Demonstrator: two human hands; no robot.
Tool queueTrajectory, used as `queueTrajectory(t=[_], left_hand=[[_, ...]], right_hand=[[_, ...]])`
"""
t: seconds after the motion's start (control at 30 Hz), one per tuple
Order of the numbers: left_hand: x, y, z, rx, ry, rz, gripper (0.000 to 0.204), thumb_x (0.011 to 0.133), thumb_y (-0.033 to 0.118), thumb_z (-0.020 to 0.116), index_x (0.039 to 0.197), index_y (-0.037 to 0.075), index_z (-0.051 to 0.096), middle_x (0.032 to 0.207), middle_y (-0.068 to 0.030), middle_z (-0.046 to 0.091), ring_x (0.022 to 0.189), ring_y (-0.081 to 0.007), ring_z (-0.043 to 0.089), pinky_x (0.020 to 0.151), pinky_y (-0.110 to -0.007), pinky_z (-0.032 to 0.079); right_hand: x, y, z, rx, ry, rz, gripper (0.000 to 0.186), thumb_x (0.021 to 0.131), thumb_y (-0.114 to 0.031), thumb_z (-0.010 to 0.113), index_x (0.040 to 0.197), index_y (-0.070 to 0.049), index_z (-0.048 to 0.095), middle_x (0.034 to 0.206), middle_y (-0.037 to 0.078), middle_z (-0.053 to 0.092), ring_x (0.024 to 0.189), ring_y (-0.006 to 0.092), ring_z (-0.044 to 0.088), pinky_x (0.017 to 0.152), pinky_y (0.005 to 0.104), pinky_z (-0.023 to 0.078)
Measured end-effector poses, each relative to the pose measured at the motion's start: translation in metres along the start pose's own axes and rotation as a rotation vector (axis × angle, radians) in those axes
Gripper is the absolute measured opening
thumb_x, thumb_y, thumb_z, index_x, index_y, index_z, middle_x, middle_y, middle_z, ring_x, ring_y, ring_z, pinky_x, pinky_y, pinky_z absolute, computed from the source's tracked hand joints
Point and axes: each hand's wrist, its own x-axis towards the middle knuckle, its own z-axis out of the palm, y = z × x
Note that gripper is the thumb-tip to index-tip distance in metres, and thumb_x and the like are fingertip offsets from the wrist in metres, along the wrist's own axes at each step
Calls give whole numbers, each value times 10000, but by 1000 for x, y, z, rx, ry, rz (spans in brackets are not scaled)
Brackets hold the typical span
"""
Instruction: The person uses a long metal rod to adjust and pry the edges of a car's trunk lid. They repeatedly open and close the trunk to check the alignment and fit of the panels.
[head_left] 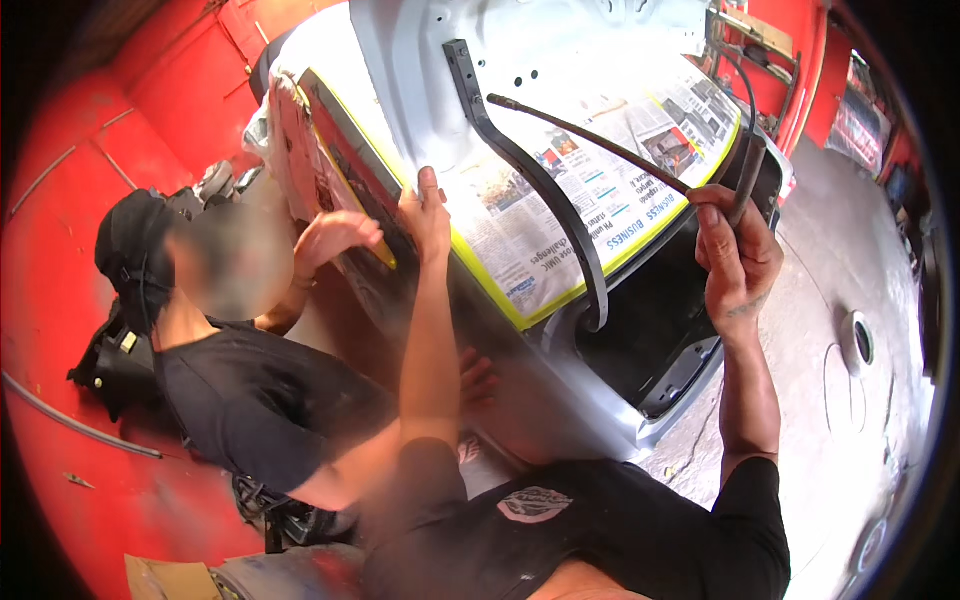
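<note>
My left hand (424,220) grips the taped edge of a grey car body, fingers partly hidden. My right hand (735,255) is closed on a long dark rod (580,137) and a thicker grey tube (751,172). The rod slants up-left toward a curved black hinge arm (520,160) beneath the raised white lid (405,80). Newspaper (540,235) with yellow tape masks the area behind the open boot, whose dark opening (640,340) lies below my right hand.
A person (245,400) in a dark cap and T-shirt stands at my left, one hand (335,240) raised beside the car. Red walls (140,130) surround us. A metal rack (765,50) stands at back right; a round roll (858,342) is on the concrete floor (820,260).
</note>
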Motion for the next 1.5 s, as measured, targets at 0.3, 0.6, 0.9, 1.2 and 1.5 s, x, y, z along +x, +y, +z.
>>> queueTrajectory(t=[0.3,0.6,0.9,1.2,1.5], left_hand=[[-28,17,1,-137,100,14,431,1034,344,568,1194,-53,513,921,-135,623,561,-138,565,501,-280,443],[-107,67,29,-305,-265,92,214,1046,165,544,1148,-16,594,898,-45,600,713,-99,551,629,-267,480],[-124,162,46,-796,-557,-130,437,1034,272,540,1336,-27,441,1002,-193,644,696,-256,681,538,-329,553],[-134,180,75,-1478,-925,-412,426,1009,215,591,1388,81,449,1268,-258,604,1092,-417,657,893,-495,575],[-146,184,82,-1453,-735,-384,261,987,166,635,1165,-9,559,1024,-241,690,888,-318,720,870,-463,573]], right_hand=[[3,8,6,-10,16,-7,213,1001,-185,623,1060,9,687,665,-60,498,570,20,400,519,211,272],[-7,39,3,152,79,-18,227,1012,-178,601,1070,35,656,670,-48,502,547,40,414,499,214,294],[-15,66,5,-235,-141,-629,169,866,-3,604,1031,36,591,834,153,674,734,282,648,643,327,520],[-5,-5,2,-665,-146,-328,384,1043,-220,539,1353,8,534,939,153,718,795,256,711,659,308,568],[-24,-24,-11,-540,86,-201,529,988,-159,627,1456,22,459,966,116,703,735,139,669,645,253,542]])
